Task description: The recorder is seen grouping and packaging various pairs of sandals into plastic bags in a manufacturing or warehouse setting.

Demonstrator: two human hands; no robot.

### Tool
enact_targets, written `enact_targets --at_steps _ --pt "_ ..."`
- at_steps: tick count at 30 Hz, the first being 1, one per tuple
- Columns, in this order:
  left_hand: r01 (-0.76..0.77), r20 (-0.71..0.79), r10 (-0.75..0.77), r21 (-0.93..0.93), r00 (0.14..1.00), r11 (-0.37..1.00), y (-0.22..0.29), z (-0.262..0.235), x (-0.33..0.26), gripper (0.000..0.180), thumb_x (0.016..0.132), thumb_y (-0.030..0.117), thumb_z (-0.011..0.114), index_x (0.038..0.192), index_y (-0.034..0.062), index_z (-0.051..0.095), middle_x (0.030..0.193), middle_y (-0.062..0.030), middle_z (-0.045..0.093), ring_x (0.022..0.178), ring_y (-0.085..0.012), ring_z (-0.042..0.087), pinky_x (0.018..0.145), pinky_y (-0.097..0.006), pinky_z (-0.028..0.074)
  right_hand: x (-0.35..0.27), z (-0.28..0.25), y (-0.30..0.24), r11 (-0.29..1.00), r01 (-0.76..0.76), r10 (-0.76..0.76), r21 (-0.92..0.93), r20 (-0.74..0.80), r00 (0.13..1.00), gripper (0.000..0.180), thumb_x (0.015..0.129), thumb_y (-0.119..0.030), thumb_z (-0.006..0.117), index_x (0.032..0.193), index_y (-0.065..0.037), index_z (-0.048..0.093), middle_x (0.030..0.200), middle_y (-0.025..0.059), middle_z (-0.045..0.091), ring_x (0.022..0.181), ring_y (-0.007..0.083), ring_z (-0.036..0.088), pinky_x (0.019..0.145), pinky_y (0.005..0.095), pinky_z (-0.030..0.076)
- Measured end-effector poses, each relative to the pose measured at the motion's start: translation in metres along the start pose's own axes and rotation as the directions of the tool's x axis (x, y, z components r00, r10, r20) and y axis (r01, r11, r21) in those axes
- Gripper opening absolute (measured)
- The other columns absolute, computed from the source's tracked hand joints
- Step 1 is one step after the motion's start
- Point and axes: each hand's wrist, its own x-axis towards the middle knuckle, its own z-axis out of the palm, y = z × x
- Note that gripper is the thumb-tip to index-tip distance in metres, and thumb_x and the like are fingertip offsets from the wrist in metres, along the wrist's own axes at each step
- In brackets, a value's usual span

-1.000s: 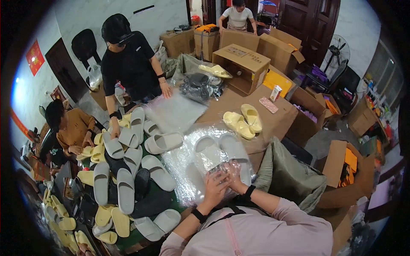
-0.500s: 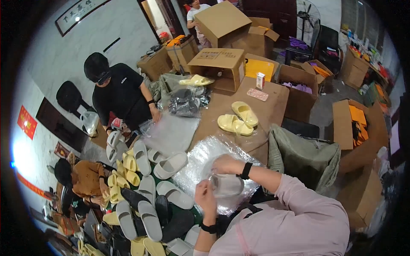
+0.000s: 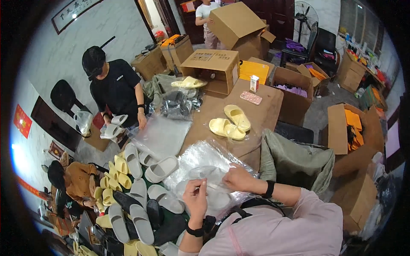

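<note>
A pair of pale grey slippers (image 3: 217, 200) lies in front of me, with clear film about it; whether both are fully inside a bag I cannot tell. My left hand (image 3: 196, 197) is closed, thumb and fingers pinched on the near-left part of the clear plastic bag (image 3: 212, 182). On the other side my right hand (image 3: 237, 178) is closed too, gripping the bag's edge. Under them spreads a stack of shiny clear bags (image 3: 192, 155). Left of my left hand, a heap of grey slides (image 3: 161, 169) and black ones reaches close to my wrist.
Yellow slippers (image 3: 230, 123) in clear film lie on the brown table (image 3: 267, 106), near a phone (image 3: 250, 98) and small carton. A green-grey sack (image 3: 294, 160) stands right. Across the table a co-worker (image 3: 115, 85) holds grey slippers; another person carries a large cardboard box (image 3: 237, 23).
My hands have moved apart: the right went outward to the right, the left slightly down-left. The co-worker across raised a pair of grey slippers. The far box shifted right with its carrier.
</note>
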Motion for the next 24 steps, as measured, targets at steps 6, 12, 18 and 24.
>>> enact_targets --at_steps 6,12,18,24 --pt "0.067 -0.235 -0.079 -0.058 0.969 0.996 -0.011 -0.009 0.020 0.010 0.087 0.008 0.056 0.087 -0.0006 0.062 0.073 -0.0015 0.057 0.059 -0.0058 0.046 0.054 -0.020 0.037 0.048 -0.043 0.010 0.964 0.130 0.028 0.232 -0.576 0.817 0.012 0.080 -0.015 0.056 0.075 -0.004 0.053 0.070 0.0145 0.057 0.068 0.0370 0.057 0.060 0.0455 0.043" --pt "0.032 -0.219 -0.007 0.110 0.976 0.993 -0.032 -0.015 0.027 0.012 0.086 0.010 0.058 0.093 0.0019 0.064 0.089 -0.0049 0.061 0.070 -0.0099 0.054 0.060 -0.023 0.044 0.116 -0.085 0.027 0.956 0.217 -0.051 0.198 -0.614 0.787 0.011 0.084 -0.014 0.052 0.081 -0.004 0.051 0.067 0.0221 0.055 0.064 0.0423 0.055 0.057 0.0492 0.042" --pt "0.338 -0.022 -0.351 0.334 0.936 0.880 -0.166 -0.002 -0.024 0.035 0.089 0.032 0.053 0.109 0.0039 0.061 0.101 -0.0158 0.061 0.084 -0.0247 0.059 0.074 -0.035 0.047 0.146 -0.149 0.076 0.963 0.124 0.082 0.238 -0.702 0.707 0.013 0.086 -0.014 0.050 0.088 -0.003 0.057 0.073 0.0216 0.060 0.069 0.0385 0.059 0.058 0.0438 0.045" --pt "0.033 0.401 -0.463 0.727 0.791 0.686 -0.297 0.012 -0.113 0.048 0.085 0.049 0.048 0.120 0.0170 0.058 0.120 -0.0214 0.053 0.116 -0.0390 0.046 0.096 -0.048 0.038 0.142 -0.122 0.202 0.956 -0.079 0.258 0.284 -0.676 0.690 0.017 0.085 -0.015 0.052 0.088 0.000 0.060 0.080 0.0170 0.063 0.076 0.0314 0.062 0.067 0.0388 0.047"
